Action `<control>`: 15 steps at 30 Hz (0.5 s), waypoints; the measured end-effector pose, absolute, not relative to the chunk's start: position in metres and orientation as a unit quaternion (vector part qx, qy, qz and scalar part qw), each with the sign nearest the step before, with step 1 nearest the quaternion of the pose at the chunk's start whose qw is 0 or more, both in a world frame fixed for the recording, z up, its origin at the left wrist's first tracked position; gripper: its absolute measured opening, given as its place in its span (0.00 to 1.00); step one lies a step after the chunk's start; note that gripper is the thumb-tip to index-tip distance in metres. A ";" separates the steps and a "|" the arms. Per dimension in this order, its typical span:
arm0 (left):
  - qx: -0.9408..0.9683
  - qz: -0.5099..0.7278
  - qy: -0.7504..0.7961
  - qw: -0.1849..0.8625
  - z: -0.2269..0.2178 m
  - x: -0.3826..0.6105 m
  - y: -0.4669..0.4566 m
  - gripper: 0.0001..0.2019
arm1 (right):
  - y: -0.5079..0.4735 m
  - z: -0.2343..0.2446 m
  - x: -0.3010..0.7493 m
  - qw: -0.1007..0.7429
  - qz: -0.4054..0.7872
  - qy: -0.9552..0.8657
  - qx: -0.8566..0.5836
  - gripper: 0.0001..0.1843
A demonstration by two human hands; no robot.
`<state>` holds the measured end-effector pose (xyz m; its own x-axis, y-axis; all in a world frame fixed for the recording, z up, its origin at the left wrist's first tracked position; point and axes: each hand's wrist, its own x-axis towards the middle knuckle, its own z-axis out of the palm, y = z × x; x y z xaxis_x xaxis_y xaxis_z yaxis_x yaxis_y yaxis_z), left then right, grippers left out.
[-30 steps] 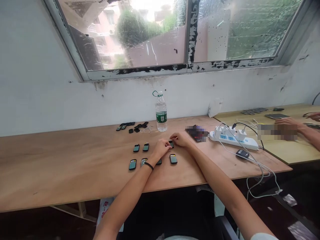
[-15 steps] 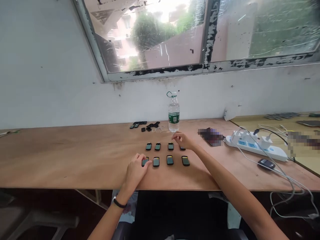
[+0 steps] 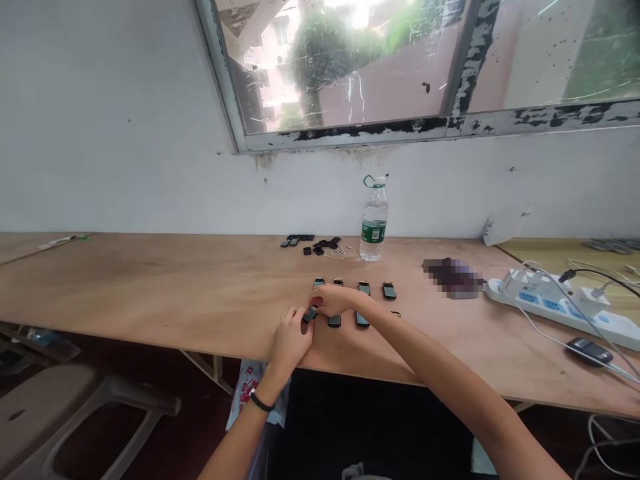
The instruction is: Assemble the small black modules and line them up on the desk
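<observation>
Small black devices with greenish screens lie in two rows on the wooden table [image 3: 150, 293]. My left hand [image 3: 291, 340] is curled at the table's front edge, pinching the leftmost front-row device [image 3: 310, 313], which is tilted up. My right hand [image 3: 334, 299] reaches across and touches the same device with closed fingers. Other devices [image 3: 363, 289] lie flat just to the right of both hands; my right forearm hides part of the front row.
A water bottle [image 3: 373, 220] stands near the wall, with a cluster of small black parts [image 3: 315, 244] to its left. A white power strip [image 3: 560, 303] with cables and a dark mouse-like object [image 3: 590, 350] lie at the right. A grey plastic chair [image 3: 75, 420] stands lower left.
The view has swung left. My right hand has moved from the back row's right end to the front-left device, and my left hand has lifted that device at one end.
</observation>
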<state>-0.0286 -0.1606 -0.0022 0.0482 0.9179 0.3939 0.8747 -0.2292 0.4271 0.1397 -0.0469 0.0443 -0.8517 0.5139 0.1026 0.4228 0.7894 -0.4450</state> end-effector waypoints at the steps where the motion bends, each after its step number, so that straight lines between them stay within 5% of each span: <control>1: 0.723 0.302 0.621 0.031 -0.003 -0.028 -0.161 0.05 | -0.045 0.043 0.139 0.112 0.212 -0.938 -0.252 0.07; 15: 0.718 0.316 0.618 0.039 -0.006 -0.030 -0.160 0.03 | -0.029 0.044 0.140 0.070 0.280 -0.918 -0.272 0.13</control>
